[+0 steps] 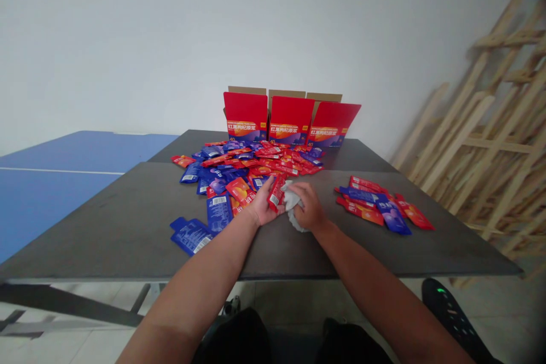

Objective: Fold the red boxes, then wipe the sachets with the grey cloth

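Here's the left hand (263,209), closed around a red sachet (276,193), its long axis tilted up and away to the right and a white barcode showing at the lower end. Right alongside, the right hand (309,209) is curled and bunched over a crumpled grey cloth (293,209) lying between the two hands. Just beyond them, a heap of red and blue sachets (243,168) spreads across the dark grey surface (128,233), with a smaller group of sachets (381,205) well off to the right. At the far end, three open cartons (290,122) stand in a row, their red fronts printed 红黑枸杞原浆 in white. Over on the right, wooden frames (482,131) lean against the wall (170,34).
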The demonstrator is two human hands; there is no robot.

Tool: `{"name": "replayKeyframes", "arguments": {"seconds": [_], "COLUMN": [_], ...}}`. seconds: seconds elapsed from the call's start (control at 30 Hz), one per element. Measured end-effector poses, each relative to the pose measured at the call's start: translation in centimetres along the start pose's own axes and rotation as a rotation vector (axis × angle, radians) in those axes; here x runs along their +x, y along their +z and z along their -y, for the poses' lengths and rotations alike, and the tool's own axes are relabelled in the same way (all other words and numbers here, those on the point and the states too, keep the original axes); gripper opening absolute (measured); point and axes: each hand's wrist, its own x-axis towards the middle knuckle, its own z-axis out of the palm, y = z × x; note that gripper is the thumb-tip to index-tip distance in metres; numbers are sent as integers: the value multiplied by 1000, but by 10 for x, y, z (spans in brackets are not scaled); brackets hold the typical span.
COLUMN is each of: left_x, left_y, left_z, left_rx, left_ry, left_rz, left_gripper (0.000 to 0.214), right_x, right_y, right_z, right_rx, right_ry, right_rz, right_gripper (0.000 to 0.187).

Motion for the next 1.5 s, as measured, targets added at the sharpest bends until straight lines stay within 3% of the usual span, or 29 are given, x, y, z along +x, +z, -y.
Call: {"name": "replayKeyframes", "arguments": {"seconds": [0.1, 0.2, 0.47, 0.77, 0.87, 1.0, 1.1, 1.2, 1.37, 1.5], "left_x": [5, 8, 3, -6, -7, -8, -7, -4, 4, 9], "left_y": [-2, -1, 4, 11, 10, 6, 4, 4, 7, 8], "left_z": [2, 8, 18, 15, 12, 4, -1, -2, 9, 20], "left_rx": [-21, 28, 315, 366, 301, 103, -30, -30, 77, 161], "left_ry": [27, 33, 50, 9, -34, -53, 6, 119, 349, 503], "left_rz": [-29, -29, -146, -5, 45, 158, 177, 122, -41, -77], "left_gripper": [41, 35, 28, 31, 27, 27, 30, 30, 70, 85], "right_x": [-1, -2, -3, -2, -3, -4, -4, -4, -5, -5], "right_y": [3, 7, 15, 16, 17, 20, 19, 13, 6, 10], "right_z": [15, 19, 1, -23, -31, -35, -30, -22, -14, -17], "right_rx": [21, 3, -48, -61, -71, -77, -107, -139, -60, -12], "right_ry": [-168, -180, 94, 351, 422, 459, 419, 374, 329, 402], "right_rz": [164, 214, 11, -202, -207, -79, 69, 159, 100, 93], "right_gripper": [46, 45, 55, 45, 37, 34, 37, 39, 32, 31]}}
